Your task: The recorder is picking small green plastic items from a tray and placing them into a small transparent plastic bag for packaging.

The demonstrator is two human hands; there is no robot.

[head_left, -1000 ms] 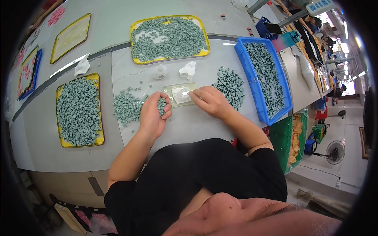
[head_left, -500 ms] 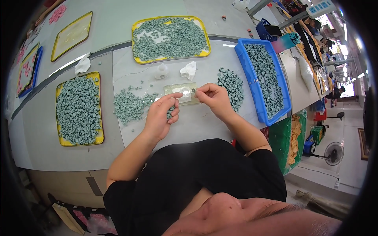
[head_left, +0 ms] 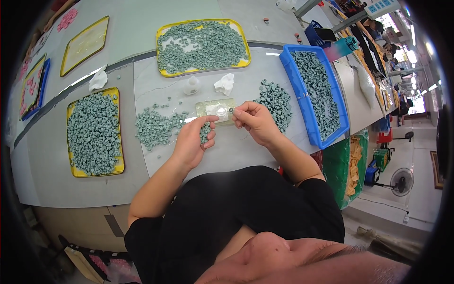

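Note:
My left hand (head_left: 193,137) is curled round several small grey-green pieces (head_left: 205,132), with its index finger stretched toward a pale, see-through yellowish pad (head_left: 202,109). Between the thumb and fingertips of my right hand (head_left: 257,122), at the pad's right end, is one small dark green piece (head_left: 231,110). A white patch shows on the pad. Loose grey-green pieces (head_left: 153,127) are heaped left of my left hand. Another heap of darker green pieces (head_left: 275,104) lies just beyond my right hand.
A yellow tray (head_left: 121,161) of green pieces stands left, another yellow tray (head_left: 163,72) at the back. The blue bin (head_left: 306,111) on the right holds darker pieces. Near the pad are a small white bottle (head_left: 192,86) and a crumpled white tissue (head_left: 224,84).
My left index finger is straighter, and its thumb has drawn back toward the palm. The right fingertips have shifted slightly at the pad's right end, still pinching a small piece.

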